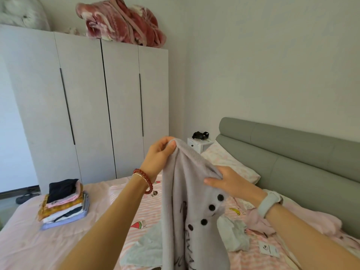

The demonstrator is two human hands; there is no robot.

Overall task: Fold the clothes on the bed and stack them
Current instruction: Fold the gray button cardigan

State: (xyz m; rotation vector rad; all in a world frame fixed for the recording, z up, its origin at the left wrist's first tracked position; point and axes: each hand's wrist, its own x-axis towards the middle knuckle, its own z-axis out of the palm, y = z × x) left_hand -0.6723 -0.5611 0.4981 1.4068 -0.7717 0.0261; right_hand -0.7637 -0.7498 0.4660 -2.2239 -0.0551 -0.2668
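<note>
A grey knitted cardigan (187,207) with dark buttons and dark lettering hangs in the air over the bed (25,244). My left hand (159,152) pinches its top edge, raised high. My right hand (229,182) grips the knit lower and to the right, just above the buttons. A stack of folded clothes (64,205), dark piece on top, sits on the bed at the left. Loose pale garments (233,234) and a pink one (319,221) lie on the bed to the right, under my right arm.
A grey wardrobe (87,106) stands behind the bed with a red blanket (120,22) on top. A grey padded headboard (292,152) runs along the right, with a pillow (228,162) and a white bedside cabinet (196,144). A paper tag (268,249) lies on the sheet.
</note>
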